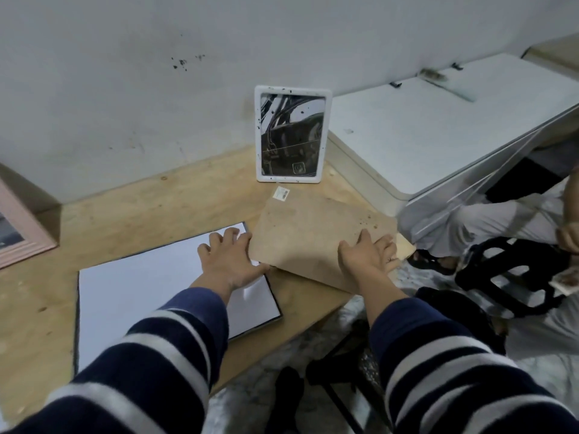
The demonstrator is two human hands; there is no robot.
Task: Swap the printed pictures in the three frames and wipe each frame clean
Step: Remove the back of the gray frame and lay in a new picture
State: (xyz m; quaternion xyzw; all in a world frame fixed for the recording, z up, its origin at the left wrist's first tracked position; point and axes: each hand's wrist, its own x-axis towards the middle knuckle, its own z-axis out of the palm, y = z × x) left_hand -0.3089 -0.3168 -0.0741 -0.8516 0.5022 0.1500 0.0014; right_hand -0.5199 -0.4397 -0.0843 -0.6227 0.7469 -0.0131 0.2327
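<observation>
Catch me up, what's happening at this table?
A person in a striped sleeve is working on picture frames. The left hand rests on a large frame lying face down with white paper on top. The right hand presses on a brown backing board beside it, partly overhanging the wooden table. A white frame with a dark print stands against the wall; a pink frame sits at the left edge.

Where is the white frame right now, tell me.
In the head view the white frame stands upright against the wall at the back of the wooden table, just beyond the brown backing board and a small barcode label.
</observation>
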